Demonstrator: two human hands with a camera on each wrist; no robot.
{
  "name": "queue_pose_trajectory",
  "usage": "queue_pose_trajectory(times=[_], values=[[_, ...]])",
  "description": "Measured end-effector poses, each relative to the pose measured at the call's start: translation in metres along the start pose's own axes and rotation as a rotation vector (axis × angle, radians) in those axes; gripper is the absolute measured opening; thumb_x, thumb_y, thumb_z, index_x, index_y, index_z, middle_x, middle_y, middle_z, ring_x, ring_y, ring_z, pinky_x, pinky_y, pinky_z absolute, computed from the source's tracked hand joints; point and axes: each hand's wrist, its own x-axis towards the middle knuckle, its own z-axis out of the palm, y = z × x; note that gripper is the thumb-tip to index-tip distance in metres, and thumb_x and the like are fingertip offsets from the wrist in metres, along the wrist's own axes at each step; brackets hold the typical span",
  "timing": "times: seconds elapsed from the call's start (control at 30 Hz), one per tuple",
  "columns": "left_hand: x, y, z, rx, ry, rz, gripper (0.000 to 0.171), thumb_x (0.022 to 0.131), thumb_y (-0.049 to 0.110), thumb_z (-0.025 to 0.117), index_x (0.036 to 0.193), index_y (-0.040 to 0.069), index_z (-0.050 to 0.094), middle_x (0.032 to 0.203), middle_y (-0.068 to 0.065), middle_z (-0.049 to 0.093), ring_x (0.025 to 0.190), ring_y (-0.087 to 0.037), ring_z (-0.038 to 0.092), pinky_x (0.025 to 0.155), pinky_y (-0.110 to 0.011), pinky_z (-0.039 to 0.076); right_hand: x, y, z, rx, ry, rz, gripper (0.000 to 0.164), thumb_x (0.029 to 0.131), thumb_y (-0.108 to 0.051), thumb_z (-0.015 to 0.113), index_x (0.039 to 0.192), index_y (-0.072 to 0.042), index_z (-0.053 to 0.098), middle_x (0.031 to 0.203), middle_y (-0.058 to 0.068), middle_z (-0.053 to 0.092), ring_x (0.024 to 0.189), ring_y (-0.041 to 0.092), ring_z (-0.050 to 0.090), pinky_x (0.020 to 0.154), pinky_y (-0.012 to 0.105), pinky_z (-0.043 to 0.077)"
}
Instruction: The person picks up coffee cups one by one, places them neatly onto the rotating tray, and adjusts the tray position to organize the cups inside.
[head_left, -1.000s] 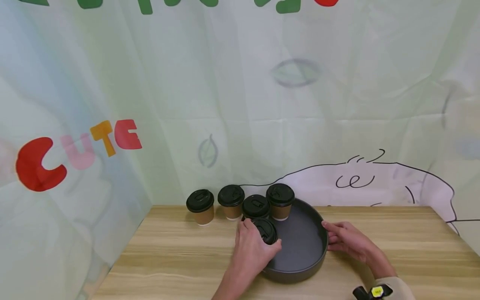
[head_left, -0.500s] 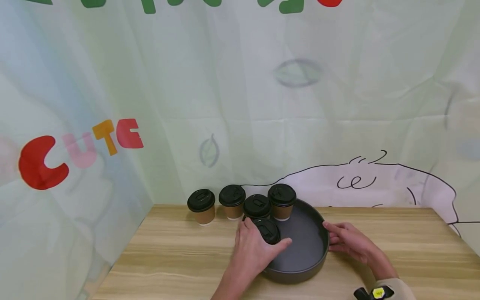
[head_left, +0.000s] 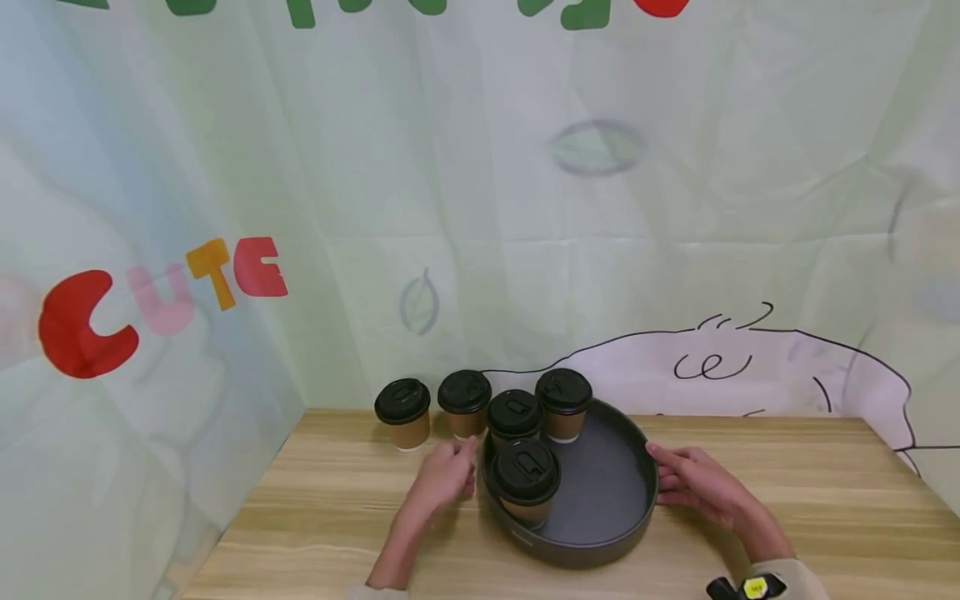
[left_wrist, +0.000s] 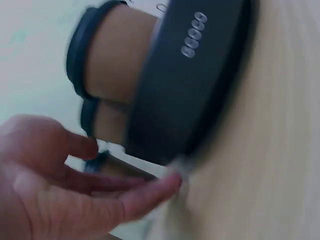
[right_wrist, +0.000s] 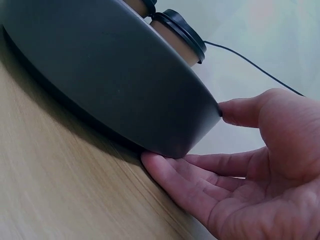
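Both hands were at the round dark pan (head_left: 603, 479), well apart, one to each side of it. With my right hand (head_left: 699, 483) I gripped its wall, thumb on the rim and fingers at the bottom edge, a hold I'd judge was meant to steady it from above and below at once. My left hand (head_left: 442, 477) was by the opposite wall, fingers loosely parted and clamped on nothing; they came so near the bottom edge that I could not tell whether they touched.

The pan was on the wooden table (head_left: 322, 517), though I could not tell whether its right side was raised slightly. Inside it were three lidded paper cups, upright and bunched to the left and back: a near cup (head_left: 527, 483), a middle cup (head_left: 513, 417) just behind it and a back cup (head_left: 562, 404). Standing upright, they kept their lids on top, and the raised wall probably served as a fence.

Outside, to the left, two more stood upright on the table: an inner cup (head_left: 463, 404) just beside the pan, and an outer cup (head_left: 403, 414) beyond.
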Motion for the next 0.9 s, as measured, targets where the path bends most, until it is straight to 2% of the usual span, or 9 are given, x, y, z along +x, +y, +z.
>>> queue_pose_trajectory(times=[0.07,0.13,0.17,0.3,0.53,0.77,0.83,0.9], values=[[0.003,-0.008,0.001,-0.136,-0.076,-0.031,0.04,0.112,0.024,0.042,0.102,-0.009,0.062,0.079,-0.005,0.059,0.07,-0.016,0.06,0.067,-0.033,0.058,0.0,0.0,0.0,-0.001,0.008,0.004,0.065,0.111,-0.038,0.048,0.137,0.021,0.045,0.102,0.013,0.071,0.094,0.022,0.072,0.086,0.039,0.06],[0.004,-0.014,0.002,-0.207,-0.125,-0.034,0.037,0.112,0.019,0.042,0.112,-0.012,0.062,0.085,-0.006,0.063,0.075,-0.016,0.064,0.071,-0.034,0.06,0.0,0.001,0.0,0.0,0.01,0.005,0.064,0.111,-0.038,0.049,0.136,0.021,0.047,0.102,0.013,0.071,0.093,0.022,0.072,0.086,0.039,0.06],[0.005,-0.016,0.003,-0.226,-0.142,-0.031,0.037,0.112,0.018,0.042,0.112,-0.012,0.063,0.085,-0.006,0.064,0.075,-0.015,0.064,0.071,-0.034,0.06,0.0,0.001,0.0,0.001,0.008,0.004,0.063,0.111,-0.038,0.049,0.135,0.02,0.048,0.102,0.013,0.071,0.093,0.022,0.072,0.086,0.039,0.06],[0.006,-0.021,0.005,-0.249,-0.182,-0.015,0.038,0.112,0.018,0.043,0.107,-0.012,0.064,0.081,-0.004,0.064,0.072,-0.013,0.064,0.07,-0.031,0.06,0.0,0.002,-0.002,0.011,-0.023,-0.004,0.059,0.111,-0.035,0.049,0.132,0.021,0.05,0.102,0.015,0.072,0.094,0.023,0.073,0.087,0.04,0.06],[0.007,-0.026,0.005,-0.287,-0.219,-0.02,0.039,0.113,0.018,0.041,0.107,-0.012,0.063,0.083,-0.005,0.064,0.074,-0.013,0.064,0.072,-0.031,0.059,-0.004,0.004,-0.008,0.056,-0.116,0.01,0.058,0.111,-0.029,0.049,0.133,0.024,0.045,0.107,0.021,0.072,0.099,0.028,0.073,0.091,0.043,0.058],[0.008,-0.026,0.006,-0.303,-0.223,-0.027,0.038,0.113,0.014,0.035,0.107,-0.011,0.063,0.084,-0.006,0.063,0.075,-0.014,0.062,0.072,-0.031,0.058,-0.012,0.006,-0.015,0.021,-0.247,0.03,0.04,0.112,-0.025,0.048,0.116,0.013,0.058,0.1,0.019,0.073,0.093,0.027,0.074,0.087,0.041,0.06],[0.008,-0.026,0.006,-0.3,-0.22,-0.024,0.038,0.113,0.014,0.035,0.108,-0.012,0.063,0.085,-0.006,0.064,0.075,-0.015,0.062,0.072,-0.032,0.058,-0.014,0.006,-0.016,-0.003,-0.292,0.036,0.04,0.112,-0.026,0.046,0.112,0.011,0.061,0.099,0.02,0.074,0.092,0.026,0.074,0.085,0.039,0.061],[0.009,-0.026,0.007,-0.298,-0.218,-0.02,0.04,0.113,0.014,0.034,0.11,-0.014,0.063,0.086,-0.007,0.064,0.075,-0.015,0.062,0.072,-0.032,0.058,-0.013,0.006,-0.016,-0.02,-0.293,0.039,0.043,0.113,-0.028,0.045,0.11,0.01,0.062,0.099,0.019,0.074,0.091,0.024,0.074,0.084,0.038,0.061]])
